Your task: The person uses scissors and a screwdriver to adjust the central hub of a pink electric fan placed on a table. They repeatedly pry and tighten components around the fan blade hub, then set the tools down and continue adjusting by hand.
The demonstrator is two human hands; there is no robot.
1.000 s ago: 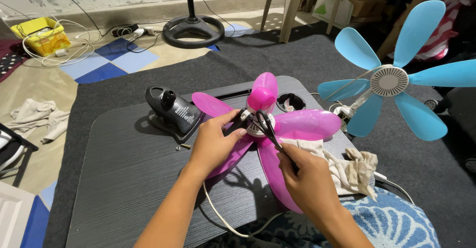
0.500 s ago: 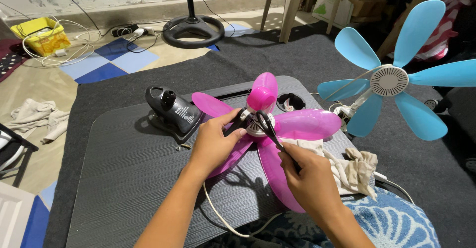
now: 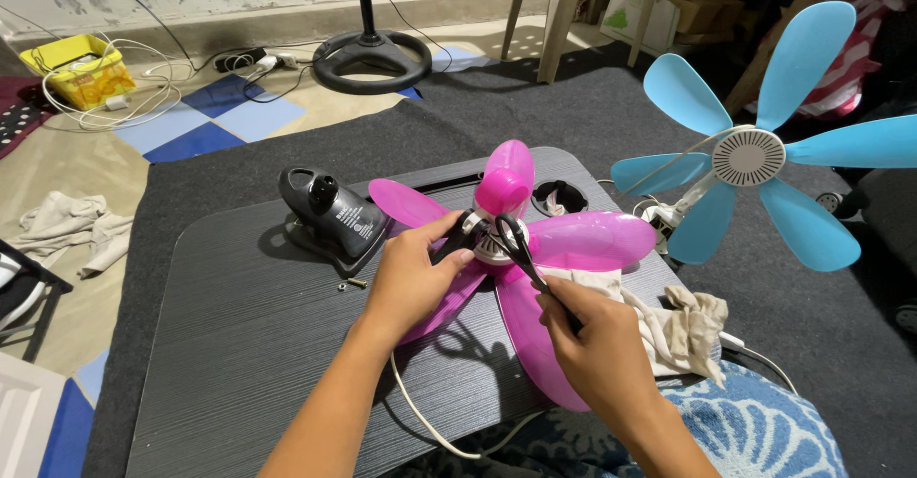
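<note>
L hand (image 3: 413, 282) pinches the pink fan (image 3: 535, 249) hub, R hand (image 3: 597, 349) grips black pliers (image 3: 516, 247) w/ tips at the hub; next, I think: steady twist.

Home floor repair spot: 2 fans (image 3: 516, 249)

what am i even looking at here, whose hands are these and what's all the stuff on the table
The picture comes from a camera worn on a person's head, looking down at that person's own two bare hands; there is no machine. They work over a dark grey tabletop set on a dark mat. On it lies a small pink fan with its blades spread flat. The left hand steadies the fan at its hub. The right hand holds a thin dark tool with its tip at the hub; it looks like pliers or scissors, but I cannot tell which. Beside the fan lie a black motor housing, a few small screws and a pale rag. To the right stands a blue fan.
</note>
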